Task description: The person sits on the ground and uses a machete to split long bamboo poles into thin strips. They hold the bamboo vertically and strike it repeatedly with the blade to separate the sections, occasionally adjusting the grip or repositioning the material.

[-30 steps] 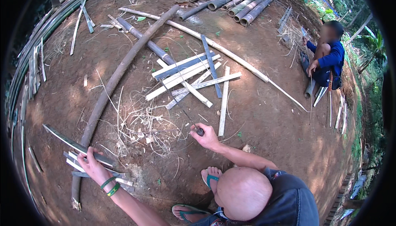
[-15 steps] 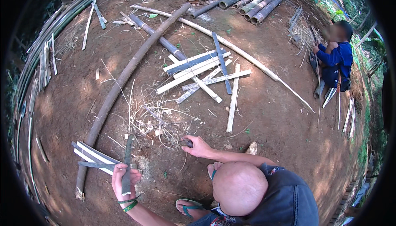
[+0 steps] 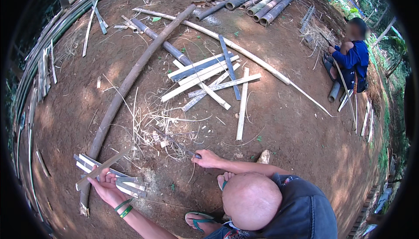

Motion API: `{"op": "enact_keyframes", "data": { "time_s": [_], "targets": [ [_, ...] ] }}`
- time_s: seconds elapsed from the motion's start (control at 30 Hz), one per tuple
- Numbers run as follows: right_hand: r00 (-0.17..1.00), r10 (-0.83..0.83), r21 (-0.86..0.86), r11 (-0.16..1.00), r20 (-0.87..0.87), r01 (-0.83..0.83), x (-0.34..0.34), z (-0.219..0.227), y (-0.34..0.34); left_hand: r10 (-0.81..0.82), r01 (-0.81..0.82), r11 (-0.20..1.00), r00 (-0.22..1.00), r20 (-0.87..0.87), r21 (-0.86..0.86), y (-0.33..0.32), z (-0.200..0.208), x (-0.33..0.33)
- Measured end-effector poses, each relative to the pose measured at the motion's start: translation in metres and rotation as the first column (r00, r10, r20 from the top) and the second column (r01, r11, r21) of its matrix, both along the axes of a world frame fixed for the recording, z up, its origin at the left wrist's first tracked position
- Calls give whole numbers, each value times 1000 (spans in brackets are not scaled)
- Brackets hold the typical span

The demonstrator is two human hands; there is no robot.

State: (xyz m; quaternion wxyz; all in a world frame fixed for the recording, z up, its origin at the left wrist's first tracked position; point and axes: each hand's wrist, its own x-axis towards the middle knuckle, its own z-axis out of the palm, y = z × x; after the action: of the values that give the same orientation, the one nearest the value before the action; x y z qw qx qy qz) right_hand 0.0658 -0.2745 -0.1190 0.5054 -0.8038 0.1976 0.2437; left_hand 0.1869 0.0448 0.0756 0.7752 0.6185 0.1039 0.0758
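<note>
My left hand, with green bands at the wrist, holds a split bamboo strip between thumb and fingers. The strip slants up to the right, above a small stack of bamboo strips resting across a brown pole. My right hand is closed round the dark handle of a long knife. Its thin blade points up and left over a heap of pale bamboo shavings. The blade and the strip are apart.
Cut bamboo slats lie crossed beyond the shavings, near a long pale pole. Thick bamboo culms are stacked at the back. A co-worker in blue sits at the right, holding something long. Long green poles line the left.
My left hand has moved left and turned the strip from upright to a slant. The knife blade now shows clearly over the shavings; my right hand has stayed nearly in place.
</note>
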Motion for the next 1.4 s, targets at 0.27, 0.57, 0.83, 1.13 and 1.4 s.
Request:
{"op": "enact_keyframes", "data": {
  "time_s": [0.27,0.57,0.83,1.13,1.4],
  "targets": [
    [991,73,-183,979,-114,-93,9,28,-7,142,-220,686,975,169,694,65,-14,39],
    [993,113,-170,980,35,-106,79,178,-55,-47,-148,661,970,238,736,65,62,49],
    [929,69,7,997,364,-77,115,347,-7,44,-206,615,973,228,761,53,62,-7],
    [985,-10,295,954,172,-41,6,202,111,120,-318,706,934,335,633,29,64,-57],
    [972,-1,147,989,235,-35,-28,158,155,199,-351,651,935,294,674,9,53,-82]
  ]
}}
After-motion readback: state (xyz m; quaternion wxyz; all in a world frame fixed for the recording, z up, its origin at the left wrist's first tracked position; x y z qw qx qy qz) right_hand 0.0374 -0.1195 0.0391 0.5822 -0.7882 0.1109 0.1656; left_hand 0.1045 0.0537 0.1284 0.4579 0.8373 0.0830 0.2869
